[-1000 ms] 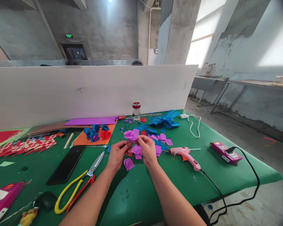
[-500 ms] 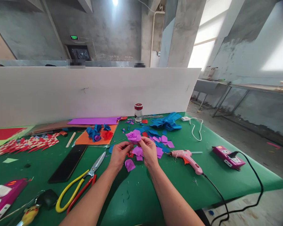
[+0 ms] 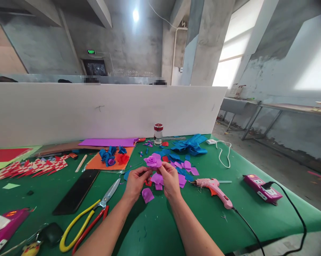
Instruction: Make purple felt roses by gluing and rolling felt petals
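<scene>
A purple paper rose (image 3: 153, 161) is held up just above the green table (image 3: 155, 227). My left hand (image 3: 135, 182) pinches it from the left, under the bloom. My right hand (image 3: 170, 179) pinches it from the right, fingers closed on its base. Loose purple petals (image 3: 147, 195) lie on the table right below and between my hands, with more purple and blue scraps behind them.
A pink glue gun (image 3: 213, 187) lies to the right, its black cord running off the table edge. Yellow-and-red scissors (image 3: 88, 217) and a black phone (image 3: 76, 191) lie to the left. Finished blue and red flowers (image 3: 111, 158) sit on orange paper. A small jar (image 3: 158, 134) stands by the white partition (image 3: 96, 110).
My hands keep the rose and stay together. The view has tilted up a little, so everything sits slightly lower in the picture.
</scene>
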The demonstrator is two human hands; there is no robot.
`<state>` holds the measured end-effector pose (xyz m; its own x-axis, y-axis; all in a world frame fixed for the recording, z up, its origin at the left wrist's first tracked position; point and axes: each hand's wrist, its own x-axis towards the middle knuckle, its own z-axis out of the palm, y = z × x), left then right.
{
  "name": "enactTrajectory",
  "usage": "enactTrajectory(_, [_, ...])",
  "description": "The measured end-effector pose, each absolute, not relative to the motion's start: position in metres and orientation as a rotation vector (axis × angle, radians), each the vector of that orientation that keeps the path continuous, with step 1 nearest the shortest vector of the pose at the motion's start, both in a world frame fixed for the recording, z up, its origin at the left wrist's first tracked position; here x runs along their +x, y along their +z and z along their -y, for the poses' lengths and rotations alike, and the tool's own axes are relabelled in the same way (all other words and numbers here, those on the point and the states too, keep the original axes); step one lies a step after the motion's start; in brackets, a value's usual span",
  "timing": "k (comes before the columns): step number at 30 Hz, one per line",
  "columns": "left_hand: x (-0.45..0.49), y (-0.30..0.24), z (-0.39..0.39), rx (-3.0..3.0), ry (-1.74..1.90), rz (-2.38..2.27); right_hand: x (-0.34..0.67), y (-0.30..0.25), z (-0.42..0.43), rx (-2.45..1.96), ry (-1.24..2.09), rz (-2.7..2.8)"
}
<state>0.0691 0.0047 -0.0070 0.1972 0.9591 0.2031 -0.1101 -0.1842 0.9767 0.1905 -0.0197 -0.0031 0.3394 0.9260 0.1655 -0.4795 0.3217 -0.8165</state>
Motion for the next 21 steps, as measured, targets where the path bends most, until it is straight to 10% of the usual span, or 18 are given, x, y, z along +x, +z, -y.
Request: enactTrajectory(21, [0.0701, -0.0029, -0.0023, 1.367, 1.269, -0.910, 0.1892, -0.0125, 0.0169, -0.713, 1.086, 0.678])
